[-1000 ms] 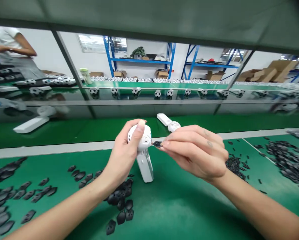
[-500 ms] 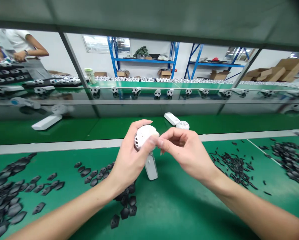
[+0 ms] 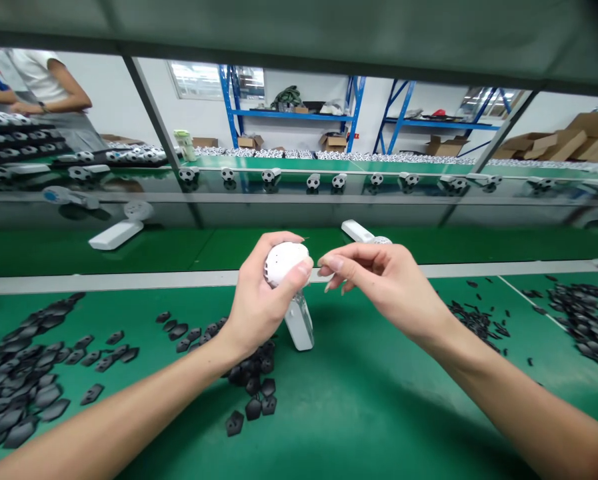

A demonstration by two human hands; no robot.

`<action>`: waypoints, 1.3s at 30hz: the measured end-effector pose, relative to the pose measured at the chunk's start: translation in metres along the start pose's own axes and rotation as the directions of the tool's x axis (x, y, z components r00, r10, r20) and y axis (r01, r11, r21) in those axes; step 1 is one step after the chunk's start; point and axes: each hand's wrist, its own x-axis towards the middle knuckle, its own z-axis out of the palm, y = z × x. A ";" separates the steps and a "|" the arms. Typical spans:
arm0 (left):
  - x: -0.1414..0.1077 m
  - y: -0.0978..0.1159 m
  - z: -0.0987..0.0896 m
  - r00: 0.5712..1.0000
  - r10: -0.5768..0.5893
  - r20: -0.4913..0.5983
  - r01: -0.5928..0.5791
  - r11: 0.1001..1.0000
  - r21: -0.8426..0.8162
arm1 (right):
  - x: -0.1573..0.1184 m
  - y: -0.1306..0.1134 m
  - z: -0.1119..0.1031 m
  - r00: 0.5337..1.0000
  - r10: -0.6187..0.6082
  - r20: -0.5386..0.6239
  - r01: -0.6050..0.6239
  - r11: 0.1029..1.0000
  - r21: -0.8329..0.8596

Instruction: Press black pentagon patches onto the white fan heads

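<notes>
My left hand [image 3: 261, 290] is closed around the round white head of a handheld fan [image 3: 287, 261], thumb on its front side and fingers over the top. The fan's white handle [image 3: 299, 325] points down below the palm, close above the green surface. Just right of the head, my right hand [image 3: 373, 277] is in a pinch, thumb against index finger, apart from the fan. Whatever the pinch may hold is too small to make out. Black pentagon pieces [image 3: 253, 407] lie beneath my left wrist, and small black slivers [image 3: 479, 320] lie beyond my right forearm.
More black pentagon pieces [image 3: 33, 373] spread at left, and a black pile [image 3: 589, 327] lies far right. White fans [image 3: 116, 235] rest on the green belt [image 3: 219, 250] behind a pale rail [image 3: 129, 283]. Soccer-ball fans [image 3: 339, 181] line a farther ledge. A co-worker [image 3: 53, 87] stands back left.
My right hand has drawn away from the fan head to the right, leaving a small gap. The fans on the belt have shifted right. The view has moved slightly.
</notes>
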 end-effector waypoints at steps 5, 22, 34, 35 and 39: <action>0.005 -0.001 0.001 0.997 -0.036 0.064 0.039 0.998 -0.047 | 0.005 0.010 -0.006 0.998 0.025 -0.064 -0.029 0.998 -0.062; 0.011 -0.011 -0.014 0.969 -0.032 0.246 0.049 0.997 -0.062 | 0.011 0.016 -0.009 0.998 0.066 -0.024 -0.068 0.994 -0.084; 0.026 -0.033 -0.022 0.991 -0.027 -0.129 0.014 0.995 -0.099 | -0.018 0.013 0.020 0.988 -0.009 0.156 0.050 0.964 -0.262; 0.028 -0.034 -0.024 0.987 0.000 -0.159 -0.005 1.000 -0.029 | -0.020 0.018 0.026 0.971 0.024 0.239 0.054 0.947 -0.316; 0.032 -0.034 -0.027 0.988 0.059 -0.144 -0.038 0.989 0.142 | -0.028 0.045 0.050 0.885 0.146 0.442 0.135 0.829 -0.542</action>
